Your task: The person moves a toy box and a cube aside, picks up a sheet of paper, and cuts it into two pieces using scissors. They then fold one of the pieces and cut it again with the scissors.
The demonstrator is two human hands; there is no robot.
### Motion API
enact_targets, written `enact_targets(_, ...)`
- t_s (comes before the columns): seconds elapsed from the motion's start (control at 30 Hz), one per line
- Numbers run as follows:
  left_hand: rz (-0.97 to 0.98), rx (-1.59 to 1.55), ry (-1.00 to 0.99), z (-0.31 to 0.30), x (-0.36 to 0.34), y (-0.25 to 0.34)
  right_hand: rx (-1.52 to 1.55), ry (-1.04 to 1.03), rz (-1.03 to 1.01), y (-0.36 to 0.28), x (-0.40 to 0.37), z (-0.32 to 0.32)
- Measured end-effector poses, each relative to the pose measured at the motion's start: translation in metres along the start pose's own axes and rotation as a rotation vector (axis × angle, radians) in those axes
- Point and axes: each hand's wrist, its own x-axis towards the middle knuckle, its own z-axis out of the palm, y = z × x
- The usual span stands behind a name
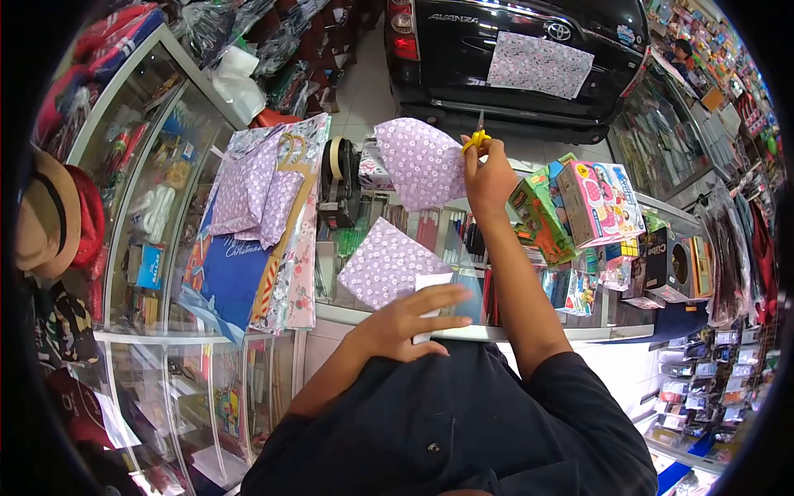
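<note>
Yellow-handled scissors (pixel 478 139) are gripped in my right hand (pixel 490 178), blades pointing away from me. Beside that hand, a purple floral sheet (pixel 418 161) spreads over the glass counter. Nearer to me lies a second purple floral piece (pixel 389 263), its lower right corner close to a white strip (pixel 432 285). My left hand (pixel 413 318) rests over this white strip near the counter's front edge, fingers apart and pointing right; whether it grips the strip is unclear. A black tape dispenser (pixel 337 182) stands left of the upper sheet.
Wrapping papers and purple floral packages (pixel 248 194) lie on the left counter. Boxed toys (pixel 600 202) and a green package (pixel 542 215) stand on the right. A black car (pixel 529 74) is beyond the counter. Hats (pixel 50 211) are at far left.
</note>
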Motion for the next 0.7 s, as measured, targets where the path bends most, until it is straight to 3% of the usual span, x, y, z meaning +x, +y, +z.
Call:
enact_targets(0.03,-0.120,-0.183,0.059,0.008,-0.011,-0.003,0.017,0.033,-0.008,0.000,0.000,0.000)
enact_targets(0.13,0.004,-0.402,0.029,0.008,-0.018,-0.022,0.025,0.068,-0.005,-0.010,0.004,-0.005)
enact_targets(0.17,-0.035,-0.452,0.025,0.009,-0.018,-0.023,0.008,0.097,0.000,-0.014,0.008,-0.010)
enact_targets(0.27,0.006,-0.513,-0.082,0.008,-0.020,-0.036,0.003,0.140,0.041,-0.025,0.015,-0.021)
enact_targets(0.37,0.016,-0.560,-0.060,0.006,-0.016,-0.037,0.003,0.316,-0.058,-0.035,0.024,-0.032)
enact_targets(0.53,0.004,-0.632,-0.056,0.005,-0.010,-0.046,0.145,0.383,-0.043,-0.068,0.022,-0.061)
enact_targets(0.67,0.037,-0.670,-0.095,-0.004,-0.006,-0.038,0.728,0.281,0.395,-0.089,0.005,-0.081)
enact_targets(0.7,0.038,-0.673,-0.101,-0.004,-0.006,-0.039,0.724,0.286,0.397,-0.089,0.004,-0.082)
